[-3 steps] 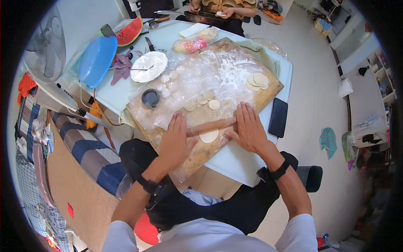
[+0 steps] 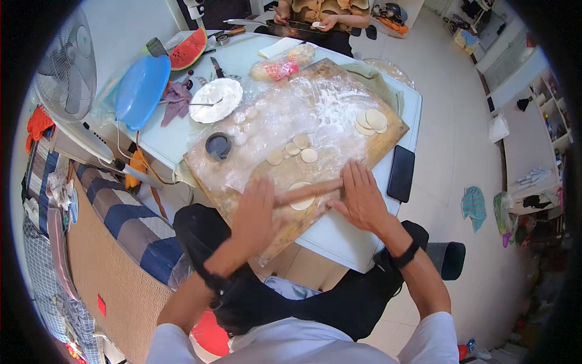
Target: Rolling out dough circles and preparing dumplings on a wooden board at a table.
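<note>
With fingers spread flat, the left hand and right hand pressed the rolling pin over a dough round, where even pressure from both palms would have kept it uniformly thin.

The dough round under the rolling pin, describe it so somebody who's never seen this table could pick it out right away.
Start at the floured wooden board on the white table. At its near edge, both hands press a wooden rolling pin; the dough round lies under it, between the left hand and right hand. Unlike the smaller rounds farther up and the finished stack, it alone touches the pin.
</note>
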